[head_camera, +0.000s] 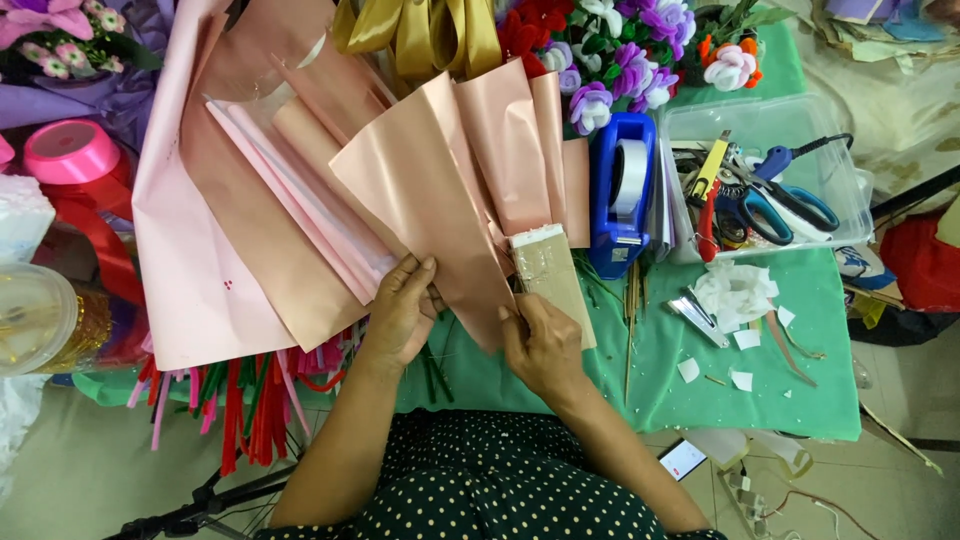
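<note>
Head view, left hand (402, 310) and right hand (541, 345) both pinching fanned peach-pink glossy wrapping paper sheets (440, 190), green-clothed worktop (700, 370), blue tape dispenser (620, 195) beside

Single head-worn view, looking steeply down, close over the green counter (760, 370) and the wearer's lap.

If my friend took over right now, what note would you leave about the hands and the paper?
Left hand: grip on the lower edge of the folded pink wrapping paper, fingers pinching it.
Right hand: holds the paper's narrow bottom end beside a brown card piece.
Paper is pleated into a fan over the green table cloth. Blue tape dispenser stands just right; scissors lie in the clear tray.
Done: pleats gathered. Left: no tape on the gathered end yet.
</note>
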